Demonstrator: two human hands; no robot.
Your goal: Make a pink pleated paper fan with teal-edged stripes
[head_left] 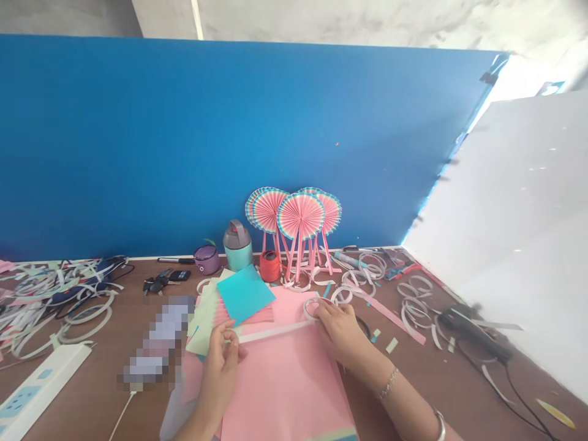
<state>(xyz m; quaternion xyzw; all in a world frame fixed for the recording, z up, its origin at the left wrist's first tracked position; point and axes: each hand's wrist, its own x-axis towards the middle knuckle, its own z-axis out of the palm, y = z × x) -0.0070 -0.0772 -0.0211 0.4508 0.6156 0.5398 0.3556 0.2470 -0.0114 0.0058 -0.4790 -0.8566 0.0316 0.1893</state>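
Observation:
Over a pink paper sheet (285,373), a white strip of tape (275,332) stretches between my two hands. My left hand (223,361) has its fingers closed on the strip's left end, near the sheet's left edge. On the other side, my right hand (337,324) grips a tape roll (312,307), and the strip runs from it. A turquoise paper square (247,295) lies tilted over pleated pink paper and pale green sheets (202,321), just beyond my left hand.
Pink pleated paper fans (301,217) stand against the blue partition (184,141). Beside them are a red spool (269,266) and a turquoise bottle (237,248). Curled strips (416,300) and a black glue gun (478,334) lie rightward; a power strip (41,392) sits left.

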